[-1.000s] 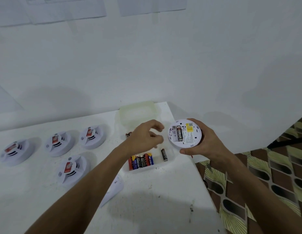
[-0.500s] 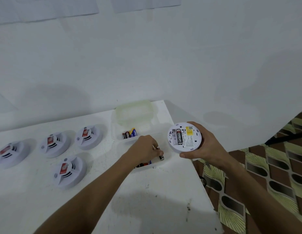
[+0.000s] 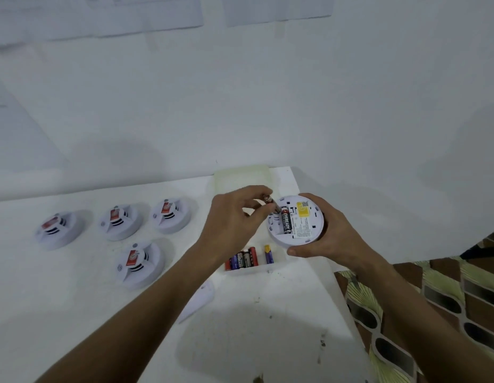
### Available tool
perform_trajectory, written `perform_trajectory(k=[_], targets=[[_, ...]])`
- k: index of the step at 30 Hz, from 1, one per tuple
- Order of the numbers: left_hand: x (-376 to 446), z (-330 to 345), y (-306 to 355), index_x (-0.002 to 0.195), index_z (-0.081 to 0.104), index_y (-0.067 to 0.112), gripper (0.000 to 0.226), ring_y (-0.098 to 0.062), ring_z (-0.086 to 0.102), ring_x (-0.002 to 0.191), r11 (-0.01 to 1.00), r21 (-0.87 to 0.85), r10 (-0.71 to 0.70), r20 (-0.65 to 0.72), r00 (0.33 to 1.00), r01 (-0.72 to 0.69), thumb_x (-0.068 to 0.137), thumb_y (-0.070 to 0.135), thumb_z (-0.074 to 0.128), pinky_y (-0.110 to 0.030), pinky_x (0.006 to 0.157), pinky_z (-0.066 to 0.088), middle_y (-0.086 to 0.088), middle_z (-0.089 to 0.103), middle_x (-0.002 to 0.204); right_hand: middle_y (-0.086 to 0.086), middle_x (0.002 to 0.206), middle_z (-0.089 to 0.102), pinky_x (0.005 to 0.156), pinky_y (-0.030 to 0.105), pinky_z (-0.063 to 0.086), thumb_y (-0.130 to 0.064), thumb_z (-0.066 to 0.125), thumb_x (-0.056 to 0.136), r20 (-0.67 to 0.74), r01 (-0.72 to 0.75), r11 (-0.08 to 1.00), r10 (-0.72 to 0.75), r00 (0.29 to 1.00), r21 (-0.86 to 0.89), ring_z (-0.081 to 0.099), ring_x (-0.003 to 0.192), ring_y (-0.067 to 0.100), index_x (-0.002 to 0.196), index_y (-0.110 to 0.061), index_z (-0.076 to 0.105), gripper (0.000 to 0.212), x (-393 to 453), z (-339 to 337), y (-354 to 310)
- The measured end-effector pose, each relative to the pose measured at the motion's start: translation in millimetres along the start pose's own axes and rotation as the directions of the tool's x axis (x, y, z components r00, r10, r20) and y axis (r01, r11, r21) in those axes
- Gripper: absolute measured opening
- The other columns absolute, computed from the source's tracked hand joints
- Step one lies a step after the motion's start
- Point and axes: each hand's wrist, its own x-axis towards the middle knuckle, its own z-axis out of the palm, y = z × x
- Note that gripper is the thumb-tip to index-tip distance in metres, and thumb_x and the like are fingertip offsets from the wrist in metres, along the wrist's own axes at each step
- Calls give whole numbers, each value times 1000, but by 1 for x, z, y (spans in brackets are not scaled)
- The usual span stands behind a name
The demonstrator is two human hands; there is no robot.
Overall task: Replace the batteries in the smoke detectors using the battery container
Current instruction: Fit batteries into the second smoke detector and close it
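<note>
Partly hidden, battery (image 3: 268, 199) pinched in left-hand fingers (image 3: 256, 201).

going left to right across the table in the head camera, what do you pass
Far-left detector → second detector → front detector → third back-row detector → left hand pinching a battery → held detector → right hand.

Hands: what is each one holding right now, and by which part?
Left hand pinches a battery near its upper end, between thumb and fingertips. Right hand grips the open smoke detector by its rim.
</note>
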Motion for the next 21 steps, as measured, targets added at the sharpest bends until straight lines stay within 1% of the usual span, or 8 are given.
perform_trajectory(k=[2,6,8,11,14,17,19,21], targets=[[-7,-8,-3,101,74,23,18,5,64,78,994,106,29,0,1000,-29,83,23,74,-20,71,54,31,63,78,-12,113,67,81,14,51,-3,95,50,29,20,1000,-20,999,0,64,105,8,126,-22,54,89,5,10,-5],[-22,-25,-15,99,76,16,16,-4,63,82,971,192,140,14,990,-140,83,15,75,-13,70,52,6,74,94,-6,115,67,83,18,52,1,93,51,96,41,999,-43,994,20,63,107,11,129,-15,53,89,15,28,-12],[-29,-32,-22,97,77,13,15,-3,63,88,933,272,224,75,972,-235,83,14,74,-8,73,49,2,75,100,-4,115,67,82,20,53,1,93,51,131,44,999,-47,990,28,64,106,12,129,-14,53,89,20,37,-15],[-39,-43,-32,95,78,13,14,-3,60,96,922,307,225,71,972,-236,82,16,73,-7,80,45,1,74,102,-3,115,66,82,24,55,1,94,51,175,46,998,-51,983,31,64,105,13,129,-14,53,90,25,51,-18],[-49,-53,-40,92,79,18,15,-3,58,96,910,342,221,79,972,-235,83,25,69,-9,79,45,3,73,103,-4,114,66,80,24,55,0,94,51,212,55,998,-60,975,31,64,105,12,129,-16,53,90,30,64,-23],[-56,-62,-41,98,77,23,18,7,54,91,963,264,57,7,998,-57,81,26,76,-5,74,41,10,66,103,-4,117,66,84,29,57,-4,95,53,238,70,997,-74,968,28,63,109,15,130,-19,52,90,33,76,-27],[-57,-68,-40,115,69,28,41,9,55,89,966,235,-97,-59,994,108,76,35,79,-7,68,46,17,59,107,-6,118,65,86,34,58,-4,95,53,248,75,997,-81,966,32,62,111,16,131,-21,52,90,35,82,-29],[-58,-76,-40,130,56,31,65,4,60,89,944,184,-266,-58,962,272,71,43,81,-11,70,51,15,59,114,-8,117,66,86,34,59,-3,94,53,259,74,997,-81,962,36,62,110,14,130,-23,53,90,36,87,-31]])
